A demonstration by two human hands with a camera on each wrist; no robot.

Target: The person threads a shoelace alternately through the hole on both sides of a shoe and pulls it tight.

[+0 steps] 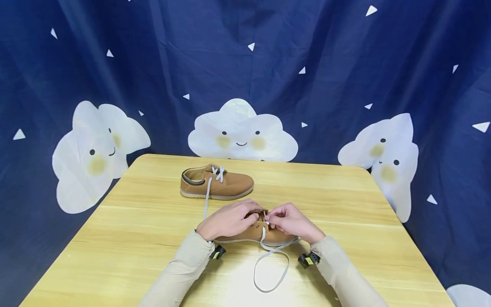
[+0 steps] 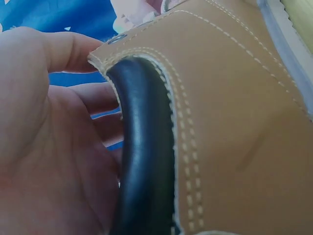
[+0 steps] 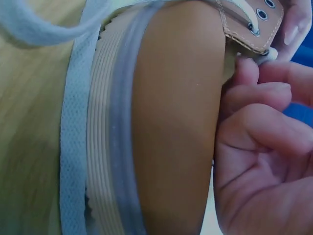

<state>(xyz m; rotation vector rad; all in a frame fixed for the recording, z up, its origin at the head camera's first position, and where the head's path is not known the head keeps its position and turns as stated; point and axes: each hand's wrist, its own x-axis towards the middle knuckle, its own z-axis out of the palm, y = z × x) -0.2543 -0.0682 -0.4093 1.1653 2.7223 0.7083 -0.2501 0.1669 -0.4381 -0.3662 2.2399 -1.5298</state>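
Observation:
A tan lace-up shoe [image 1: 245, 236] lies on the table, toe to the right, between both hands. My left hand [image 1: 232, 219] grips it by its upper opening; in the left wrist view the thumb [image 2: 73, 51] is at the flap's corner beside the dark padded collar [image 2: 146, 147]. At the lacing, my right hand [image 1: 293, 222] pinches a white bit of shoelace, its fingertips right at the edge of the eyelet flap [image 3: 252, 24]. A long pale shoelace [image 1: 263, 236] runs out of the near flap and loops on the table before the shoe.
Behind stands a second tan shoe [image 1: 238, 181], partly laced, with one lace end [image 1: 207, 198] hanging toward my left wrist. Both rest on a light wooden table [image 1: 115, 238]. A dark blue curtain [image 1: 245, 76] with white clouds encloses the table's far side.

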